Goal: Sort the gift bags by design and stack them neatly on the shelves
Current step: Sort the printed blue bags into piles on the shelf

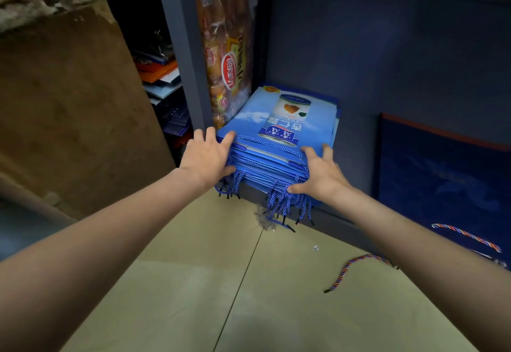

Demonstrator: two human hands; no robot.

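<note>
So I've got the stack of blue gift bags (276,136) sitting on the bottom shelf (345,221) of a dark blue rack, about the middle of the frame. The top bag has a sky-and-clouds print with a can on it. My left hand (206,158) is pressed against the left front corner of the stack, fingers spread, fingertips on the top bag and thumb down along the edges. My right hand (318,174) is doing the same on the right front corner, fingers splayed wide over the top, thumb tucked against the lower bags. Neither one is curled round anything, just flat against the pile. The blue rope handles (287,207) hang out over the front of the shelf in a messy fringe.

Right behind the stack on the left there's a clear pack of snacks (226,55) standing upright against the rack post. Lower right of the frame, a dark navy bag (442,185) leans in the next bay, and a loose multicoloured cord (351,271) lies on the pale tiled floor (221,282) near my right forearm. A big brown cardboard box (69,102) fills the left side
</note>
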